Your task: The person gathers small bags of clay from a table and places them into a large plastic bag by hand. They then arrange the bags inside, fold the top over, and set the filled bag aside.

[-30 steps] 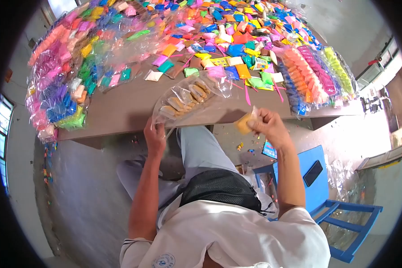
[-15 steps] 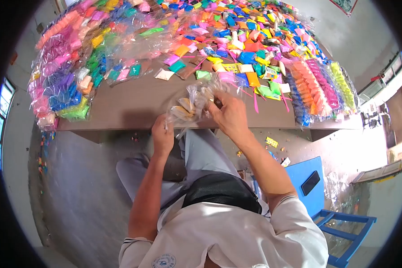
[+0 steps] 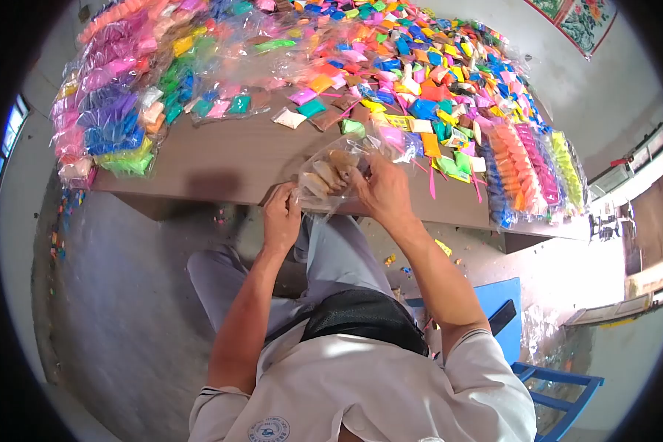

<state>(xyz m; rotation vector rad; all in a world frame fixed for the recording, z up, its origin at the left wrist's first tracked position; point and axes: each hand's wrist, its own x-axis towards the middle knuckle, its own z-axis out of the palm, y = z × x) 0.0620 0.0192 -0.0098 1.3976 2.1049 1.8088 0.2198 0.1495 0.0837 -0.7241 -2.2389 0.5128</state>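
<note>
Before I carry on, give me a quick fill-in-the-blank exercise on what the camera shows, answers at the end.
The number of hands touching the clear bag of tan packets is ____. Of the left hand and the right hand, the one nearer the phone is the ____ hand. The chair under the phone is coloured ____. The pouch at the person's waist is coloured ____.

Missing words: two; right; blue; black.
</note>
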